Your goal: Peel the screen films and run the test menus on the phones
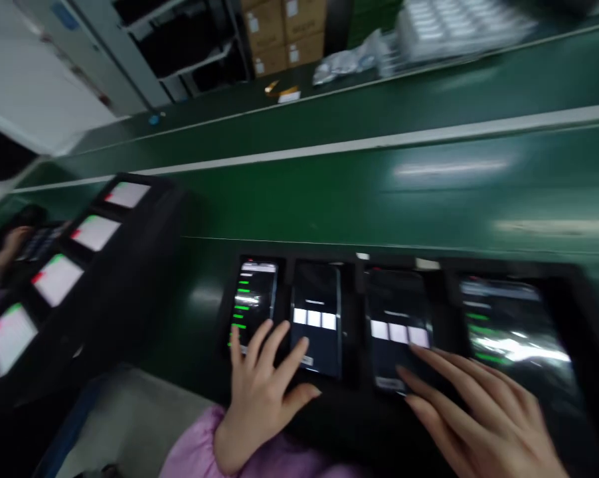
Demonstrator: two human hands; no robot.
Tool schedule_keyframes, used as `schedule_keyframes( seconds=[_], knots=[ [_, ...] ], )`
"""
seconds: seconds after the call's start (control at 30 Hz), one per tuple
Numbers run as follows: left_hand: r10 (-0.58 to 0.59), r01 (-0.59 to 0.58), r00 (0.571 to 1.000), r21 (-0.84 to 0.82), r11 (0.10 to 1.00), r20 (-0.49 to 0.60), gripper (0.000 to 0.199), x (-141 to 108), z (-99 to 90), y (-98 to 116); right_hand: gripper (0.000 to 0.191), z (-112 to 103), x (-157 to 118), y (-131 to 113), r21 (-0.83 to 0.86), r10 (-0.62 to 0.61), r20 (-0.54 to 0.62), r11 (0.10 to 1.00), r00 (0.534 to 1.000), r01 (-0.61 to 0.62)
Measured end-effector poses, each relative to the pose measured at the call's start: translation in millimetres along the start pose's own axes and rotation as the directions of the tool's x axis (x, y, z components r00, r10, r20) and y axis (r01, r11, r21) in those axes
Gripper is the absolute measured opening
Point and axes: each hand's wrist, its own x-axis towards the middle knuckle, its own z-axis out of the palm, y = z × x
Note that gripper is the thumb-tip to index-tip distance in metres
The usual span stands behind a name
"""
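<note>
A black holder in front of me carries several phones side by side with lit screens. My left hand, fingers spread, rests over the lower edges of the far-left phone and the second phone. My right hand, also spread flat, reaches over the bottom of the third phone, beside the far-right phone. Neither hand holds anything. The picture is blurred by motion.
A green conveyor belt runs behind the holder. A second black rack of lit screens stands at the left, with another person's hand beyond it. Cardboard boxes and white trays sit at the back.
</note>
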Motion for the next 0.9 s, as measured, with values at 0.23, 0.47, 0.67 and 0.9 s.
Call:
schedule_keyframes(
  seconds=[0.23,0.47,0.67,0.9],
  knots=[
    [0.103,-0.103,0.995,-0.001,0.995,-0.006,0.046,-7.4,10.4,-13.1,0.021,-11.0,13.5,-19.7,-0.067,0.100,0.031,0.993,0.994,-0.098],
    [0.100,-0.101,0.995,-0.010,0.995,-0.023,0.043,-5.6,11.8,-11.0,0.022,-14.5,12.7,-21.8,-0.047,0.126,0.034,0.991,0.991,-0.124],
    [0.114,-0.115,0.992,-0.012,0.993,-0.054,0.041,-2.8,11.7,-11.5,0.025,-17.5,25.5,-15.0,-0.161,0.103,0.030,0.982,0.994,-0.097],
    [0.119,-0.119,0.993,0.011,0.993,-0.025,0.042,-5.2,10.7,-12.6,0.024,-30.7,22.3,-9.2,-0.200,0.126,-0.077,0.970,0.989,-0.139]
  ],
)
